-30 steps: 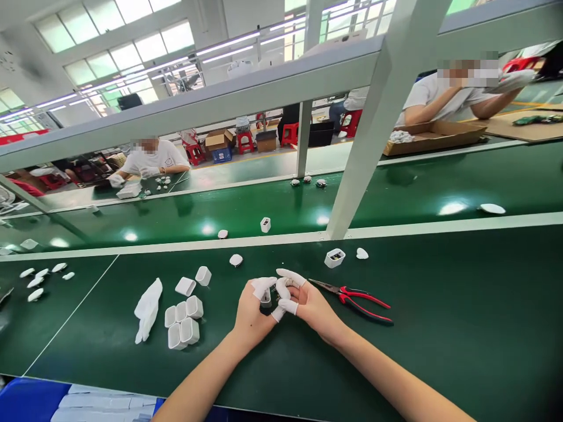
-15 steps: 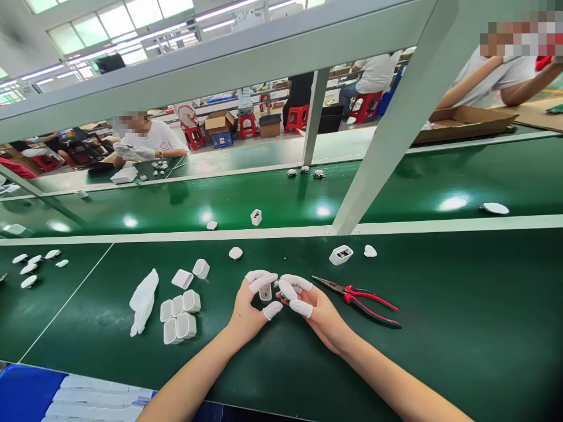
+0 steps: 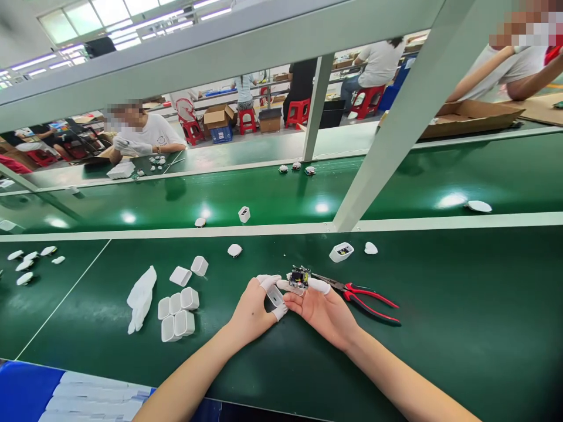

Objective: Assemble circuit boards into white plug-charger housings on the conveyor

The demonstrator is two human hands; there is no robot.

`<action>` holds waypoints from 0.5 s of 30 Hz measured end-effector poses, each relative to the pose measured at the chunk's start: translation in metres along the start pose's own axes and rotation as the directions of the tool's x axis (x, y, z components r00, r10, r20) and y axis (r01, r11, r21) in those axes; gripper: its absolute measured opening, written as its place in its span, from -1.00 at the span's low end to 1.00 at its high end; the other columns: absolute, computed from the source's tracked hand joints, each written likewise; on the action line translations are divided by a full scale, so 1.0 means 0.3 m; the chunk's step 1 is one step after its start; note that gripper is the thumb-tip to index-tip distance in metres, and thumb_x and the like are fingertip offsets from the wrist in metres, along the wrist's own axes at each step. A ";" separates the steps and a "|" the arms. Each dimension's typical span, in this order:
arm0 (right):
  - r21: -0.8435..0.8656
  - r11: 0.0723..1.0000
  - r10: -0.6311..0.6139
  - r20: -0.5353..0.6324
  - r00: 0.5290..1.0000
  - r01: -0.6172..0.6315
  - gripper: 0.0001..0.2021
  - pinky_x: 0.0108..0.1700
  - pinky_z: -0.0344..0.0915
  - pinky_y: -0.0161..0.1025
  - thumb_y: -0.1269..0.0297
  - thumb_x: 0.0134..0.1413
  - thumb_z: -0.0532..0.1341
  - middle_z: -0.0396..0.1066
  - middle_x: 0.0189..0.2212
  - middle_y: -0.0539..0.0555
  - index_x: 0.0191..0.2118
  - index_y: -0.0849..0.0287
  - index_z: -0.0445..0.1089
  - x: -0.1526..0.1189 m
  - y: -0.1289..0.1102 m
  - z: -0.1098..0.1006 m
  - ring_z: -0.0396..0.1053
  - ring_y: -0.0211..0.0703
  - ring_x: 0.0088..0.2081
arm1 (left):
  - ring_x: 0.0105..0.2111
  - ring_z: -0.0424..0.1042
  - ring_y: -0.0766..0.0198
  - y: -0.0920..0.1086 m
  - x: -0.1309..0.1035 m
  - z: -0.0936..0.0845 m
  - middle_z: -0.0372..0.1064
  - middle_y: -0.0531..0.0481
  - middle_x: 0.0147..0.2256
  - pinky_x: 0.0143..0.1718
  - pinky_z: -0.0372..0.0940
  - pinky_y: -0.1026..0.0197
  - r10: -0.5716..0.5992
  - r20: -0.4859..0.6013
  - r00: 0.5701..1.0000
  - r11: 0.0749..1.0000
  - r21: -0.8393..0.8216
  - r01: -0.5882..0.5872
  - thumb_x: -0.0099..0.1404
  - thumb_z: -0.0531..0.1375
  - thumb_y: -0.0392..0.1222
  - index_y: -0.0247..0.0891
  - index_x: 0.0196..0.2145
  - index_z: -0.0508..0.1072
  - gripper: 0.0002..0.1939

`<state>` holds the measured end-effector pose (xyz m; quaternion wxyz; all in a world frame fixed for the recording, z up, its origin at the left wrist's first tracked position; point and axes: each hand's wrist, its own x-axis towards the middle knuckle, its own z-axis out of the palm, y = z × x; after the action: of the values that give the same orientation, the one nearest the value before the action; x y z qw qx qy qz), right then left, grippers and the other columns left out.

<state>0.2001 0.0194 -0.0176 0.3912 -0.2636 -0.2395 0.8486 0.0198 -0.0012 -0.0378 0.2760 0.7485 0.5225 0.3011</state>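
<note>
Our left hand (image 3: 251, 308) curls its fingers (image 3: 280, 312) partway around a white housing (image 3: 275, 296); our right hand (image 3: 328, 316) grips a circuit board (image 3: 299, 278) between slightly parted fingers. We hold both over the bench (image 3: 264, 378), between its near and far edges.

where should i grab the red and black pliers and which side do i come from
Probably the handles, coming from the right and above: the pliers lie flat, with both handles splayed rightward and slightly toward you. The narrow metal nose points left, close to the circuit board in view, so gripping there looks awkward.
</note>
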 end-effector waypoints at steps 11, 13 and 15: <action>-0.211 0.977 -0.026 0.077 0.997 0.042 -0.68 -0.12 0.28 -0.14 0.04 0.01 0.24 0.48 -0.20 0.15 -0.19 0.14 0.48 -0.026 0.015 0.019 0.38 -0.07 -0.21 | 0.05 0.30 0.06 0.022 -0.039 0.001 0.26 -0.19 0.05 0.05 0.30 -0.04 0.230 -0.354 0.906 0.960 -0.069 -0.271 0.22 0.18 -0.23 -0.15 0.15 0.18 -0.45; -0.286 0.957 -0.014 0.095 0.995 0.040 -0.67 -0.13 0.27 -0.16 0.03 -0.02 0.28 0.46 -0.20 0.14 -0.20 0.15 0.46 -0.031 0.021 0.036 0.35 -0.09 -0.22 | 0.00 0.34 0.08 0.028 -0.039 -0.003 0.31 -0.18 0.01 0.00 0.32 -0.02 0.281 -0.348 0.894 0.944 -0.067 -0.323 0.19 0.22 -0.22 -0.13 0.14 0.20 -0.44; -0.382 0.923 -0.007 0.103 0.995 0.046 -0.63 -0.17 0.27 -0.18 -0.02 -0.07 0.31 0.44 -0.24 0.12 -0.22 0.15 0.44 -0.032 0.029 0.043 0.33 -0.12 -0.26 | -0.08 0.38 0.12 0.029 -0.040 -0.004 0.37 -0.13 -0.05 -0.06 0.35 0.03 0.317 -0.343 0.884 0.929 -0.073 -0.362 0.17 0.24 -0.25 -0.10 0.10 0.26 -0.47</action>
<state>0.1927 0.0042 -0.0108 0.3309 -0.2894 -0.4237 0.7920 0.0210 -0.0150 -0.0327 0.1789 0.7479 0.3999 0.4988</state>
